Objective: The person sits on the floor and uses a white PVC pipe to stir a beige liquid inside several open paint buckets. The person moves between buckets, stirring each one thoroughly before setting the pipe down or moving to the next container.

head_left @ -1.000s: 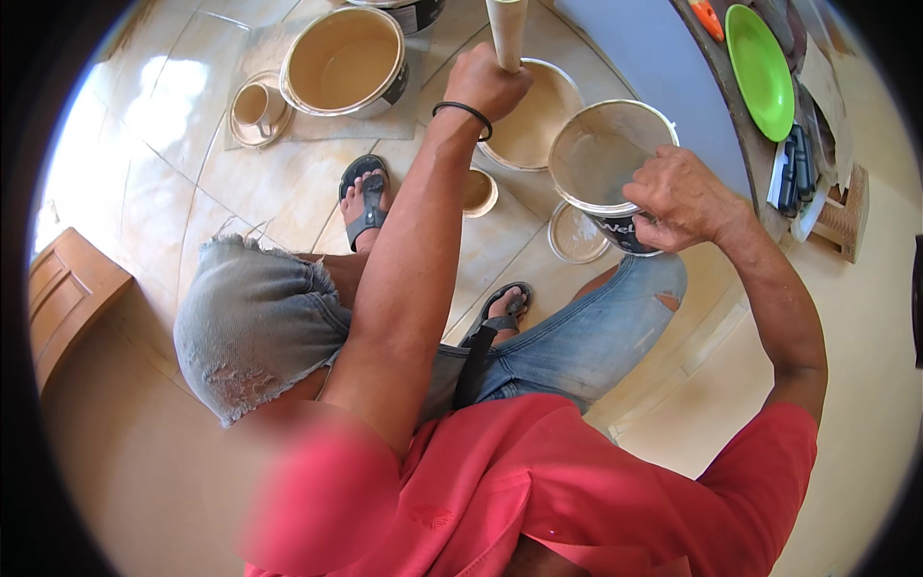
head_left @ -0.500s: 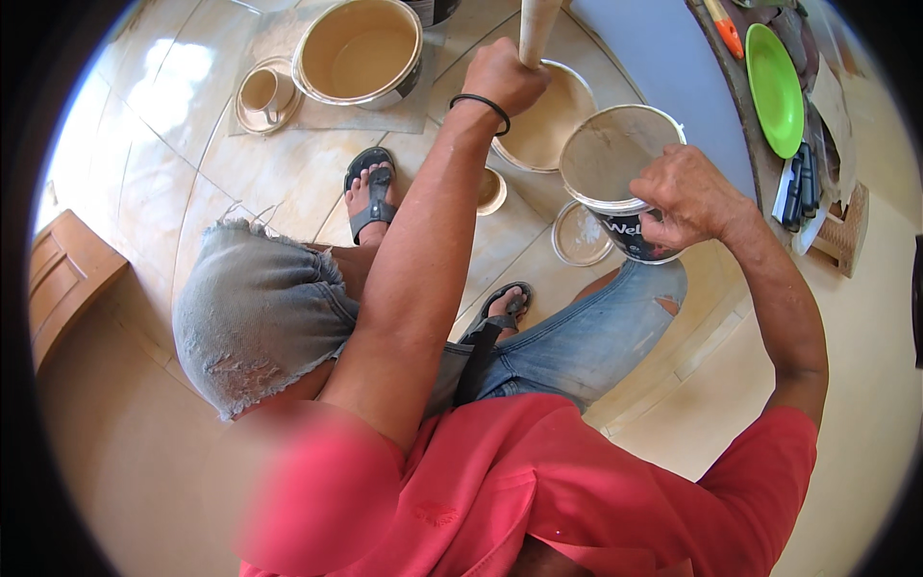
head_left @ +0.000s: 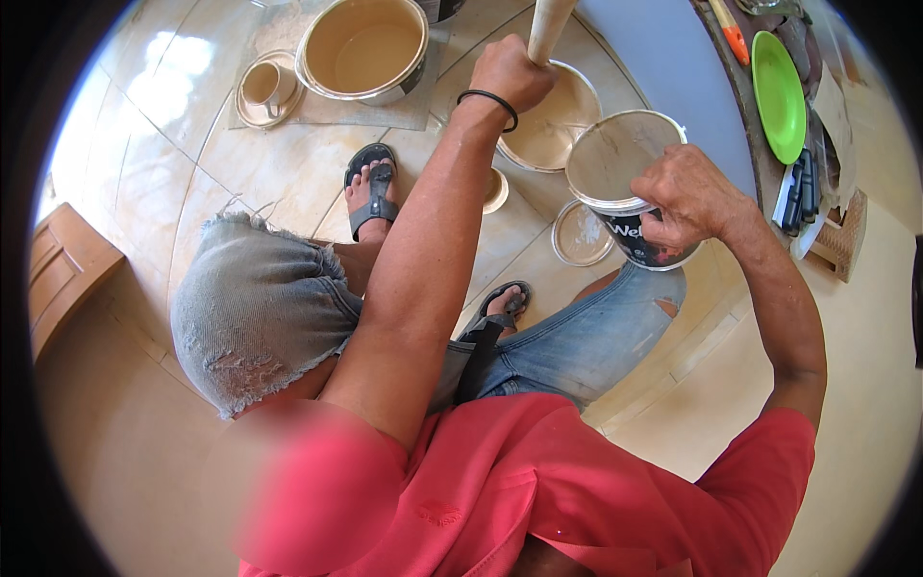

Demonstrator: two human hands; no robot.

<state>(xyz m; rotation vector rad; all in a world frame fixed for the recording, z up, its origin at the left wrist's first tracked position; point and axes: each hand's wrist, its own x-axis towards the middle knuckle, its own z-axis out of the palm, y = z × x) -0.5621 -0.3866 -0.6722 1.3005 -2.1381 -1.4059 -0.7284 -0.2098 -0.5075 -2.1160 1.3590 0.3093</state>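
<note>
Since the earlier frames, your view is sliding so the big pot sits higher and more central, while your hands are staying where they were.

Head view: your left hand [head_left: 512, 73] is wrapping tightly around a pale wooden stick [head_left: 550, 27]. Its long axis is running nearly upright, tilting a little to the right, with its lower end pointing down into the wide bucket [head_left: 550, 125] of beige paint. Your right hand [head_left: 685, 192] is gripping the rim and side of a small paint can [head_left: 623, 183], which is tilting over your right knee, its whitish inside showing. A round lid [head_left: 581, 235] is lying on the floor just beside it. Farther off, the big pot [head_left: 365, 48] is holding tan liquid.
</note>
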